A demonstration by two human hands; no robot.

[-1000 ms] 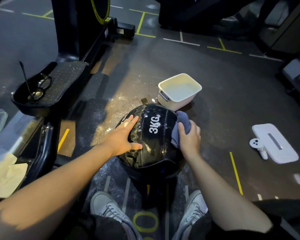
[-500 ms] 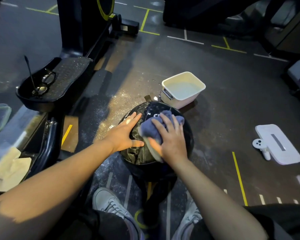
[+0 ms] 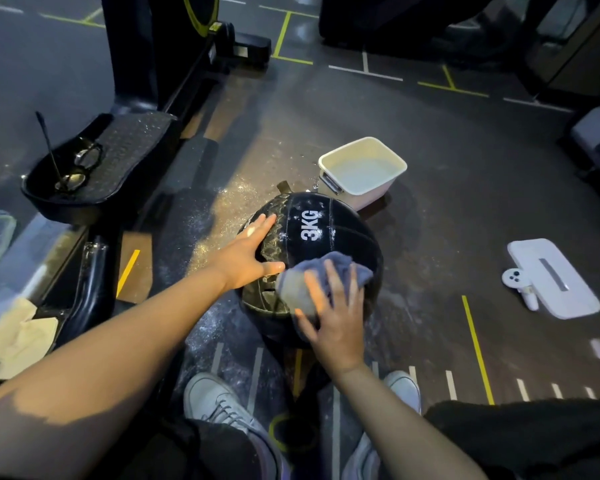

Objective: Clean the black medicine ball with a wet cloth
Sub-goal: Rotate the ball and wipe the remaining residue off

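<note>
The black medicine ball (image 3: 321, 225) marked "3KG" rests on the dark gym floor in front of my feet. My left hand (image 3: 248, 256) lies flat against its left side, fingers spread, steadying it. My right hand (image 3: 335, 313) presses a blue-grey cloth (image 3: 340, 268) onto the ball's near right face, fingers splayed over the cloth. Wet specks glisten on top of the ball.
A white tub (image 3: 361, 171) of water stands just behind the ball. A black machine footplate (image 3: 125, 154) holding glasses (image 3: 80, 164) is at the left. A white device (image 3: 553, 280) lies on the floor at the right. A pale rag (image 3: 11, 336) lies near left.
My right hand has swept the cloth from the ball's right side across the top and down to its near face. The "3KG" mark, covered half a second ago, shows again.
</note>
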